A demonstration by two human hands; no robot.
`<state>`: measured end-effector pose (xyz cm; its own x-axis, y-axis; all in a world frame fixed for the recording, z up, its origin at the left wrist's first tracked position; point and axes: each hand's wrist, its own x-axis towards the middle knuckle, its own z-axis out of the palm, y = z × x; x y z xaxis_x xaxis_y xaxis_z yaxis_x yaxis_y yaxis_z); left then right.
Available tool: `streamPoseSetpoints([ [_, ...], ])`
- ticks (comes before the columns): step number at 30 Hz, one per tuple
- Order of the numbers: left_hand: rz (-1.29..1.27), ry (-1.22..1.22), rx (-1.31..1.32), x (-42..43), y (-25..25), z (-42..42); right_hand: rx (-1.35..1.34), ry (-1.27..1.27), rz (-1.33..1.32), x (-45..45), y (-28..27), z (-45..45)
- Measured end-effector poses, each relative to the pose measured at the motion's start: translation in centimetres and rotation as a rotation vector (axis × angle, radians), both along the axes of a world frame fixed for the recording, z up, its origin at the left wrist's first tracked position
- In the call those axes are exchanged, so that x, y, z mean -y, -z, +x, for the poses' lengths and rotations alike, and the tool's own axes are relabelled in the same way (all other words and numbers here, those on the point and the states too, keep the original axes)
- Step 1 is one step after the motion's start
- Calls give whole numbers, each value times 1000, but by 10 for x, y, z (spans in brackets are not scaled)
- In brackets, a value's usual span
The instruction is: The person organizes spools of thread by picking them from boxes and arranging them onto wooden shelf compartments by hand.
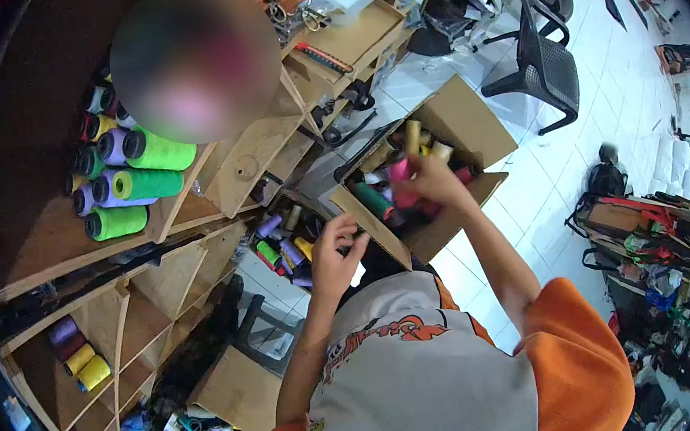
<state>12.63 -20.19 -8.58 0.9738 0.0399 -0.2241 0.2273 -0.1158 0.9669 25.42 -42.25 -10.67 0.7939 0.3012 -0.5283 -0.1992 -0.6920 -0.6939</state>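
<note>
An open cardboard box stands in front of the body, filled with thread spools of several colours. Inside it, my right hand is at a pink spool, its fingers bent and blurred. A dark green spool lies nearer the box's left wall. My left hand hangs just outside the box's near left flap, fingers curled but apart, with nothing visible in it. Bright green spools are stacked with purple and other spools on the wooden shelf at the upper left.
Lower shelf compartments hold yellow spools. More spools lie below the shelf, left of my left hand. Another cardboard box is at the lower left. A black chair stands on the tiled floor; cluttered goods line the right.
</note>
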Motion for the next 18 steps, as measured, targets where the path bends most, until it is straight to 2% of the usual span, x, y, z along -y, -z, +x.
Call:
streamPoseSetpoints([
  [1,-109,-11,-5,6,-4,4,-32,31,247,-7,-18,-17],
  [3,-209,35,-86,9,6,3,-24,-75,345,-24,-42,-39],
  [4,-297,69,-143,6,11,2,-44,-41,421,-31,-46,-46],
  [5,-383,103,-201,2,14,1,-63,-7,498,-35,-48,-50],
  [6,-363,113,-218,-2,3,1,-53,87,634,-34,-14,-57],
  [9,-360,23,-301,-18,16,-13,-373,488,496,-19,11,-37],
  [11,-426,-91,-318,-29,20,-24,12,498,0,5,99,-26],
  [13,-447,-203,-336,-40,27,-34,77,453,-433,16,148,-18],
  [14,-451,-203,-288,-43,26,-35,45,433,-462,14,149,-16],
  [18,-795,-312,-255,-56,23,-43,-35,387,-520,8,162,-10],
])
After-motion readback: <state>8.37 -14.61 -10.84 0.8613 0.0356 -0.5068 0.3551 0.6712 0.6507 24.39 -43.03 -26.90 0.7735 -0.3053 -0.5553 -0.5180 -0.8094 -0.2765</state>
